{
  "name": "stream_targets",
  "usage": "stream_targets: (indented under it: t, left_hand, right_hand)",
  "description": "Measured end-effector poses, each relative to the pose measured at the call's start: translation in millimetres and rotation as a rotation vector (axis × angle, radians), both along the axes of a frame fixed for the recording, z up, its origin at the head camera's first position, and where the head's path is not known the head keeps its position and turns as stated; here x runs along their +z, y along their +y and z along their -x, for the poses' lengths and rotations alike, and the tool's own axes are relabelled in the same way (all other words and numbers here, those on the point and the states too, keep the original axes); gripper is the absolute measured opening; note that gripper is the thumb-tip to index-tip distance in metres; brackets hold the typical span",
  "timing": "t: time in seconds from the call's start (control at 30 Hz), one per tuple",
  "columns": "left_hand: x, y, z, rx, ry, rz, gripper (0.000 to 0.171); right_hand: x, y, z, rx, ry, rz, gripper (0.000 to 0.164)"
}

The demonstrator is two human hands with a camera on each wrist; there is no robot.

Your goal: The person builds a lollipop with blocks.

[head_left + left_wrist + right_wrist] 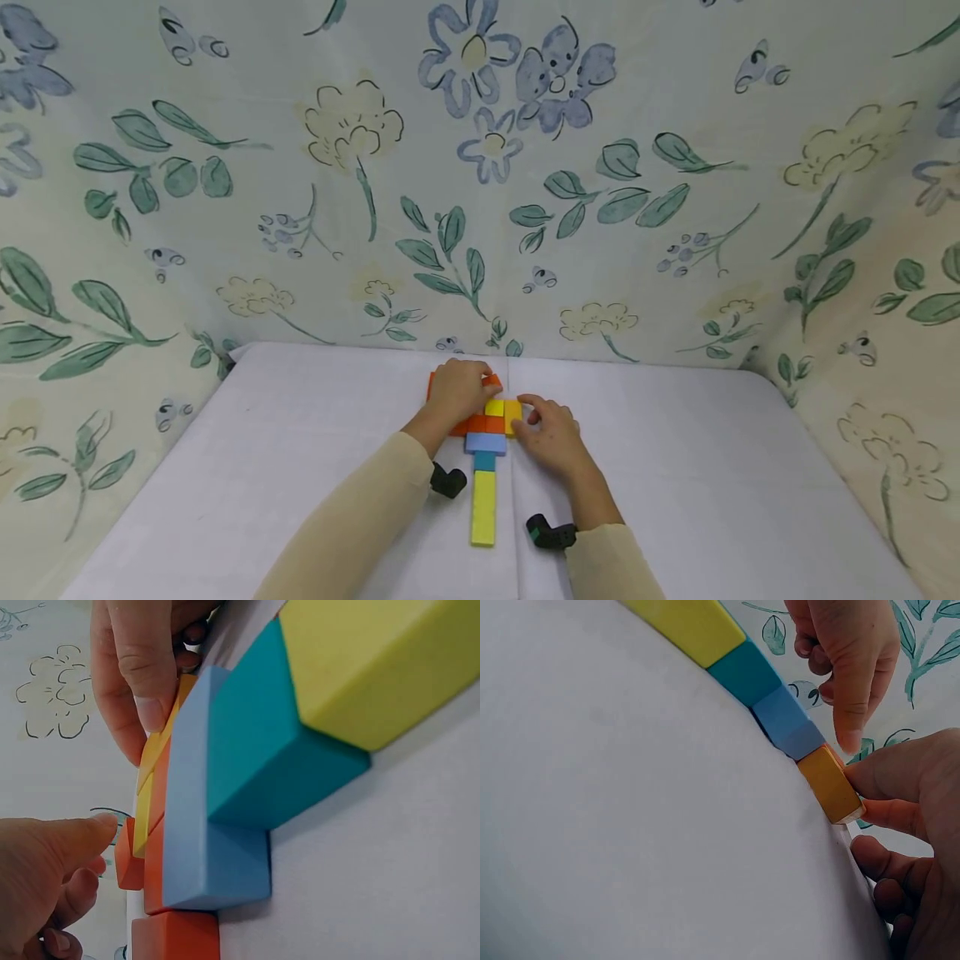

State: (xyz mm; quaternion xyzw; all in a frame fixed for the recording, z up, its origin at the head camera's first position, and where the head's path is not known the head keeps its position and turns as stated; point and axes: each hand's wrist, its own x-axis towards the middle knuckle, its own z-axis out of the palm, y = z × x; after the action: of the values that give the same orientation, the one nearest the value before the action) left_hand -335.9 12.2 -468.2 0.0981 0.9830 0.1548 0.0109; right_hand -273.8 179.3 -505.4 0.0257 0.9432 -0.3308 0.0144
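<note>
On the white-covered table lies a flat figure of coloured blocks. My right hand [553,433] pinches an orange-yellow block [831,784] at the figure's right side, next to a yellow block [495,407]. At the far end, my left hand [457,387] has its thumb and finger at an orange-red block [492,381], and covers part of the figure. Two orange-red blocks [486,424] sit in front of the yellow one, followed by a light blue block [191,825], a teal block [277,750] and a long yellow-green block [483,508] nearest me.
Another orange-red block [176,936] stands at the figure's left, partly behind my left forearm in the head view. A black camera mount [448,481] is on the left wrist, another camera mount [551,532] on the right. Flowered cloth [480,208] hangs behind the table [675,467].
</note>
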Motion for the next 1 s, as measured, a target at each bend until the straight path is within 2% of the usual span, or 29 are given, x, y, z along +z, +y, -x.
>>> stream_targets:
  t: [0.23,0.4,0.5,0.73,0.83,1.0]
  left_hand:
    - [-0.3,0,4.8,0.028,-0.045,0.089,0.044]
    - [-1.5,0,6.4,0.053,-0.061,0.102,0.045]
    - [-0.6,-2,6.3,0.064,-0.082,0.066,0.044]
    - [7.7,-17,9.0,0.069,-0.117,-0.083,0.039]
    - [13.4,-26,10.3,0.046,-0.170,-0.144,0.037]
    - [21.5,-39,10.4,-0.049,-0.250,-0.201,0.034]
  right_hand:
    - [1.1,-2,-0.8,0.002,0.001,0.006,0.049]
    - [1.2,-2,-0.5,0.000,0.002,0.000,0.049]
    - [0.8,-2,0.1,-0.005,-0.006,-0.001,0.049]
    - [-0.4,-2,0.9,-0.010,-0.016,-0.007,0.049]
    - [-0.2,-1,0.8,-0.012,-0.019,-0.014,0.049]
    - [1.4,-2,0.9,-0.016,-0.019,-0.019,0.050]
